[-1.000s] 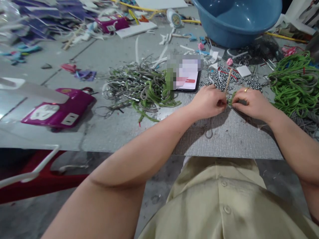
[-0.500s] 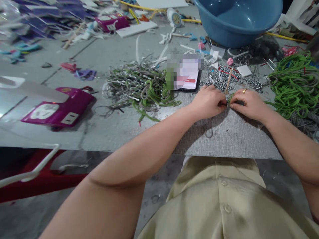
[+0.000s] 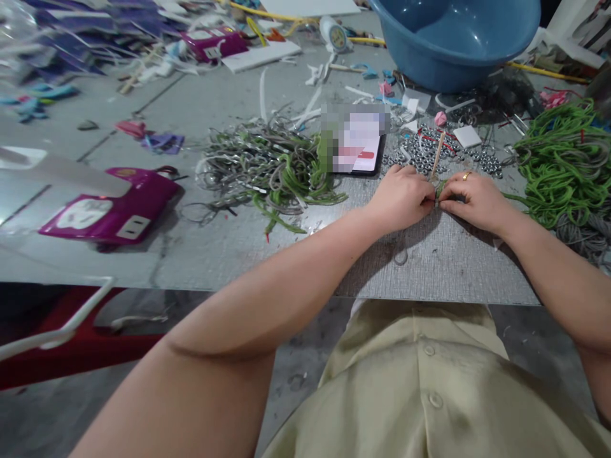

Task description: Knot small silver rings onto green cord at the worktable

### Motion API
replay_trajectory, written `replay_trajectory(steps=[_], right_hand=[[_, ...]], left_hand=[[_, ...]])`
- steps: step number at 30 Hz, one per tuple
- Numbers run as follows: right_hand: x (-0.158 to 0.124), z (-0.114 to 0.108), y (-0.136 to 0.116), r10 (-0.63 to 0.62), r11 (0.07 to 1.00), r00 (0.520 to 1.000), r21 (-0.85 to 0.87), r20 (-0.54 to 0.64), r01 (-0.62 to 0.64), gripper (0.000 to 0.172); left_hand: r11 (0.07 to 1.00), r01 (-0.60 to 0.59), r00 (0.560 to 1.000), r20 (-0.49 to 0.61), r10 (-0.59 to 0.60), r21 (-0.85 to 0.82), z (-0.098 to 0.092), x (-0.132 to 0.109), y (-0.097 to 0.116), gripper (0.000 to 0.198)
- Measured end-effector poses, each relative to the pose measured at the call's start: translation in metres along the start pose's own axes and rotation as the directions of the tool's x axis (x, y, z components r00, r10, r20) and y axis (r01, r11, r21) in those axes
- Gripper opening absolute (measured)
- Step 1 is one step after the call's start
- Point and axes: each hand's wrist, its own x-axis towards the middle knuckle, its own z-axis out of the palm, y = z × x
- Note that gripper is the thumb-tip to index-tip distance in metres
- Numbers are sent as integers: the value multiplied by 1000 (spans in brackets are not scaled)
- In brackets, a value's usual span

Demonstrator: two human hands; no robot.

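- Left hand (image 3: 401,196): fingers drawn in narrow, tips pinched at the end of a green cord (image 3: 440,185).
- Cord: between the two hands, just above the bench; likely light, limp, soft, neither fragile nor very slippery. Best held close to its end — a longer grip would let it flop.
- Right hand (image 3: 477,200): thumb and forefinger pinching the cord; what sits between the tips is too small to make out. A green strand shows beyond this wrist, towards the green pile (image 3: 563,162); tangling likely there.
- Bench (image 3: 214,254): grey, hard-looking, littered. From the left — purple device (image 3: 105,210), bundle of cords and metal links (image 3: 267,165), phone (image 3: 367,156), loose metal rings (image 3: 417,152), upright wooden stick (image 3: 438,154), blue basin (image 3: 458,63).
- Room: red plastic piece (image 3: 95,359) lower left; grey, speckled floor (image 3: 298,394) below.
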Motion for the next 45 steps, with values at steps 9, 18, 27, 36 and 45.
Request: replay_trajectory(steps=[9, 18, 27, 36, 45], right_hand=[[-1, 0, -6, -42, 991, 999, -124, 20, 44, 11], [-2, -1, -12, -3, 970, 1000, -244, 12, 6, 9], [-4, 0, -13, 0, 957, 1000, -291, 7, 2, 8], [-3, 0, -12, 5, 951, 1000, -309, 31, 5, 11], [-4, -1, -13, -56, 967, 998, -249, -40, 44, 22]], left_hand=[[995, -21, 1000, -5, 21, -101, 2, 1, -6, 18], [975, 67, 997, 41, -59, -213, -25, 0, -19, 20], [990, 143, 984, 108, -141, -17, -37, -4, -32, 20], [944, 121, 951, 236, -198, 306, -40, -9, -39, 25], [969, 169, 932, 290, -216, 180, -45, -9, -39, 38]])
